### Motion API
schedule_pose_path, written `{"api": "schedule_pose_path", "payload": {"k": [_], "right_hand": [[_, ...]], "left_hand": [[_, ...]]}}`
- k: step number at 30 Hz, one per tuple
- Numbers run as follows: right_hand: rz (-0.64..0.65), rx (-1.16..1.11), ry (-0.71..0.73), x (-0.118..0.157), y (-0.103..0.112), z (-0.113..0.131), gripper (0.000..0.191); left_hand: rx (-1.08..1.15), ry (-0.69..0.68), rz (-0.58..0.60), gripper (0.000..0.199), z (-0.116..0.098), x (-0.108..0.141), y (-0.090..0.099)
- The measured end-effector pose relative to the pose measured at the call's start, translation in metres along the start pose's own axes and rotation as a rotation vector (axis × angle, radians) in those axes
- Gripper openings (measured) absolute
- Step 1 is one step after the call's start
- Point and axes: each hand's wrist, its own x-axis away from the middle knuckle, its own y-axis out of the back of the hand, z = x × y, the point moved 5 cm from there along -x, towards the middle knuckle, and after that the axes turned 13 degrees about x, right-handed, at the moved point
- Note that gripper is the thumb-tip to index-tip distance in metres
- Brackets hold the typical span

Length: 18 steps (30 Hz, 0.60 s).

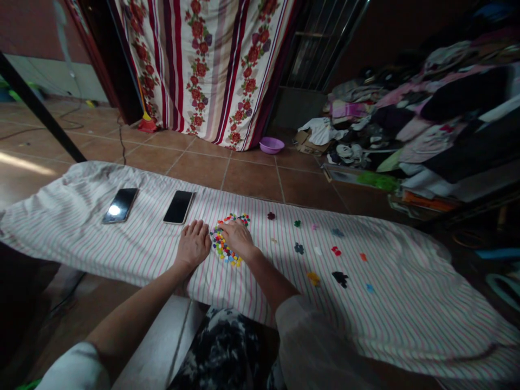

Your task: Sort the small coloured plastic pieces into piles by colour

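While the right hand (236,236) works over the pile (228,254) of bright little pieces, its fingers dip down among the colours, and whether they pinch anything I cannot tell! Just beside it, on the pile's left, the left hand (194,241) lies palm down, flat, holding nothing that shows, fingers pointing away from the body.

That pile sits near the middle of the tabletop (138,254), draped in striped cloth (406,314). Off to the right, look at the spread: 12 small clusters, well apart from the pile! Far row, 4: maroon (271,215), green (297,223), pink (314,227), slate (337,232). Middle row, 5: beige (274,241), grey (299,248), white (318,251), red (336,251), orange (363,257). Near row, 3: yellow (313,278), black (340,279), blue (369,287).

Over on the left lie 2 phones, a shiny phone (125,201) catching a bright reflection, and a dark phone (179,207) nearer the left hand. Beyond, a floral curtain (219,65) hangs behind a purple bowl (272,144), with clothes (398,108) heaped at right!
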Motion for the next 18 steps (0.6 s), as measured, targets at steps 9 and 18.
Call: {"api": "schedule_pose_path", "payload": {"k": [9,18], "right_hand": [[0.007,-0.042,-0.092,-0.0091,-0.0009,0.0074,0.013],[-0.127,-0.181,-0.111,-0.0018,0.0,0.0035,0.011]], "left_hand": [[-0.017,-0.011,-0.009,0.041,-0.0009,-0.001,-0.0002],[0.029,0.011,0.003,0.041,0.0007,-0.0003,-0.0005]]}}
